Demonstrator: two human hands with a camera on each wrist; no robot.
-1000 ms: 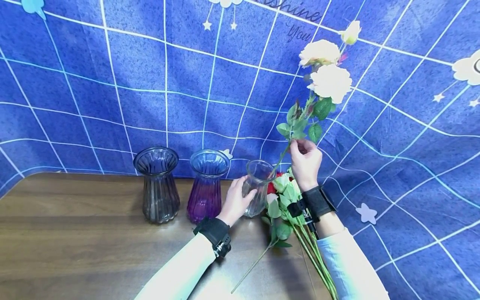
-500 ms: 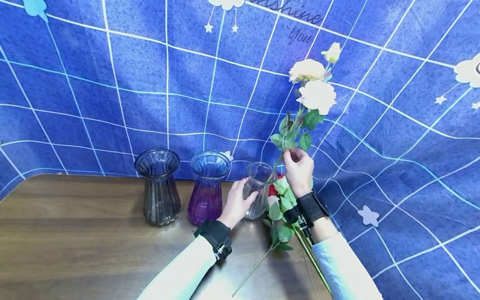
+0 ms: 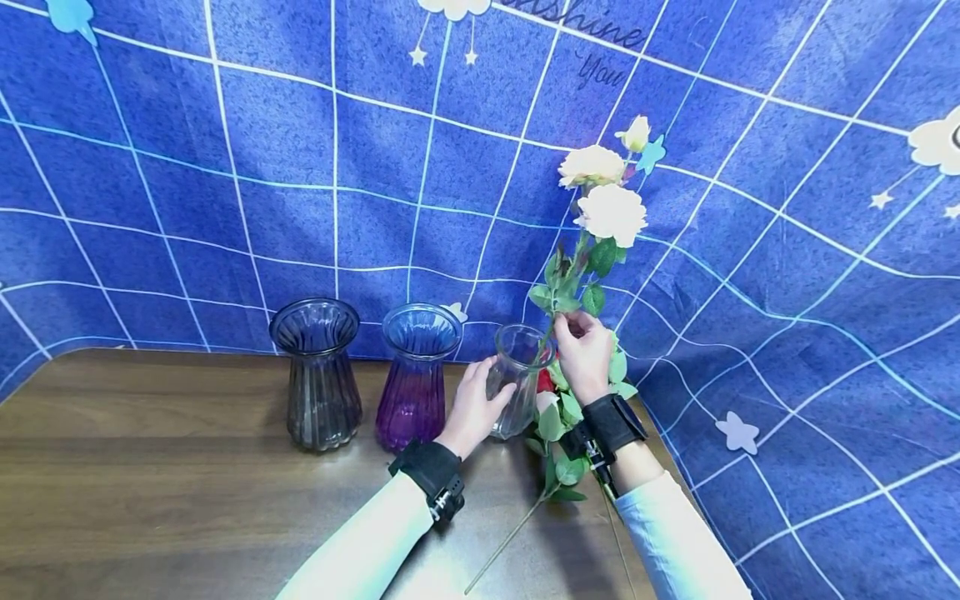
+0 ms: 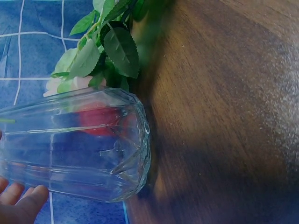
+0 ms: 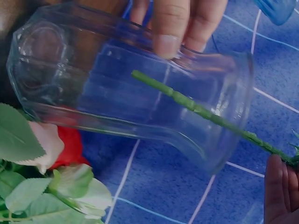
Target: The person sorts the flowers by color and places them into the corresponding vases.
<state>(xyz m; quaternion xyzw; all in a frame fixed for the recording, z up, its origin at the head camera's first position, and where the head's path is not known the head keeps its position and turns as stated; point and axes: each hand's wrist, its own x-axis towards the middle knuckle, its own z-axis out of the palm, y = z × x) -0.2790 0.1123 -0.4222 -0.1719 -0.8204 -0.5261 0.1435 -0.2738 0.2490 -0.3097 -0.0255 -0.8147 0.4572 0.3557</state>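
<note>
My left hand grips the side of a clear glass vase, thumb and fingers on its ribbed wall. Between thumb and fingers my right hand pinches the stem of an artificial rose, which has pale cream blooms, a bud and green leaves. In the right wrist view the green stem passes through the vase mouth. Its cut end hangs inside, around mid-height and above the base. The vase stands upright on the wooden table.
A purple-and-blue glass vase and a dark grey one stand left of the clear vase. More artificial flowers, including a red rose, lie at the right, one stem pointing toward the front. A blue gridded cloth hangs behind.
My right hand has moved down and left, carrying the rose lower so its stem reaches further into the clear vase. My left hand keeps its hold on the vase.
</note>
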